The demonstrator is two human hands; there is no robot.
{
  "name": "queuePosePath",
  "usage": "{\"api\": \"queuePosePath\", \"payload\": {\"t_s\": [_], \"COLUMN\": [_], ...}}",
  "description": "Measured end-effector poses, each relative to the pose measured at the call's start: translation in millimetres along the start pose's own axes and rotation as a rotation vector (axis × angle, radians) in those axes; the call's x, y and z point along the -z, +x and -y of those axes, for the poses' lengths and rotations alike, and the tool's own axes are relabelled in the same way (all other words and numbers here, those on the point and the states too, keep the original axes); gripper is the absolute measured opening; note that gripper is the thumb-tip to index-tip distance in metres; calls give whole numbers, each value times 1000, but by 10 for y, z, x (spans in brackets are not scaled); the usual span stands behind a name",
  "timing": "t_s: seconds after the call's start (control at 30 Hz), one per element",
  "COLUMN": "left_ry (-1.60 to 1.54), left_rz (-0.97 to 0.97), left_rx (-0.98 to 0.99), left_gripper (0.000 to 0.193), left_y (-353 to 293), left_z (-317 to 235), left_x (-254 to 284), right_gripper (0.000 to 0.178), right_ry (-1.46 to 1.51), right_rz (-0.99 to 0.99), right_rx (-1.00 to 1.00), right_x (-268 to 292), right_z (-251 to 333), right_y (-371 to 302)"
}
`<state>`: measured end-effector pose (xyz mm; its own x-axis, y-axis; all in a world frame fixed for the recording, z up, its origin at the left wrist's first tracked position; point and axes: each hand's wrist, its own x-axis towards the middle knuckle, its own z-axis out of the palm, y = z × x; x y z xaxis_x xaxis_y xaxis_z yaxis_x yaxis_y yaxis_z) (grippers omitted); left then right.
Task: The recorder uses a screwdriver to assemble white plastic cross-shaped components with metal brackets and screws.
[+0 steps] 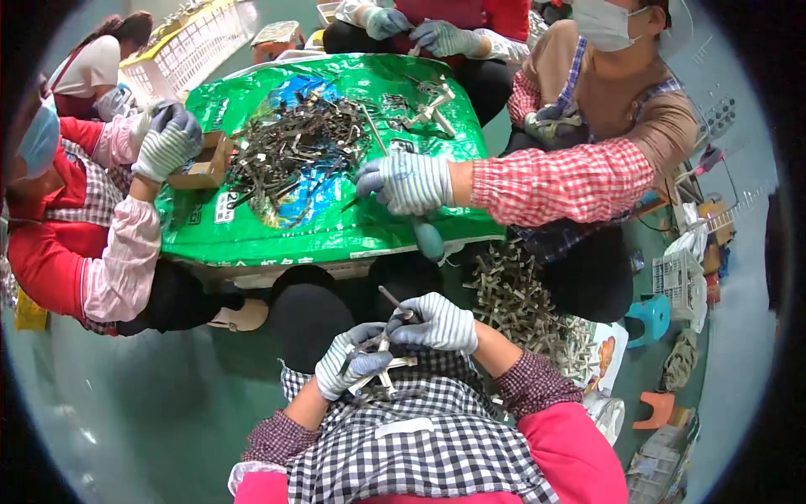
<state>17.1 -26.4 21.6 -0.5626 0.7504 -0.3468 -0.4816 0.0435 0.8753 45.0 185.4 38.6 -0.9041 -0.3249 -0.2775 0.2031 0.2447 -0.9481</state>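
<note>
Over my lap, my left hand [342, 368] in a striped work glove is closed around a white branched plastic part [384, 382], its arms sticking out below the fingers. My gloved right hand [440, 323] is just beside it, fingers pinched on a slim dark stick-like tool [391, 297] that points up and to the left. The tool's lower end is hidden by my fingers, close to the top of the plastic part. The black-and-white checked apron [420, 462] lies beneath both hands.
Ahead is a table with a green plastic cover [336, 239], bearing a heap of dark small parts [294, 151], a cardboard box [206, 164] and a white branched part [435, 109]. A co-worker's gloved hand [411, 183] reaches in from the right. More parts [520, 311] are piled on the floor.
</note>
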Motion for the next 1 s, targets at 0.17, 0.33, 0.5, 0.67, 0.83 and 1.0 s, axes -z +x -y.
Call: {"api": "queuePosePath", "payload": {"t_s": [0.17,0.33,0.5,0.67,0.83,1.0], "left_ry": [-61,-199,-50,-102,99,-11], "left_rz": [271,343,39,92,25,-48], "left_rx": [-46,-79,-25,30,-102,57], "left_gripper": [77,63,28,30,43,45], "left_y": [-190,-33,49,89,196,83], "left_z": [1,195,309,226,266,76], "left_x": [164,115,52,29,27,115], "right_gripper": [23,20,17,19,30,35], "right_ry": [-236,-227,-138,-22,-331,-338], "right_rz": [-43,-75,-1,37,-41,-76], "right_rx": [22,-31,-40,-39,167,60], "right_x": [-8,72,-76,-17,33,3], "right_z": [289,269,190,67,92,257], "right_y": [-18,-229,-112,-104,-66,73]}}
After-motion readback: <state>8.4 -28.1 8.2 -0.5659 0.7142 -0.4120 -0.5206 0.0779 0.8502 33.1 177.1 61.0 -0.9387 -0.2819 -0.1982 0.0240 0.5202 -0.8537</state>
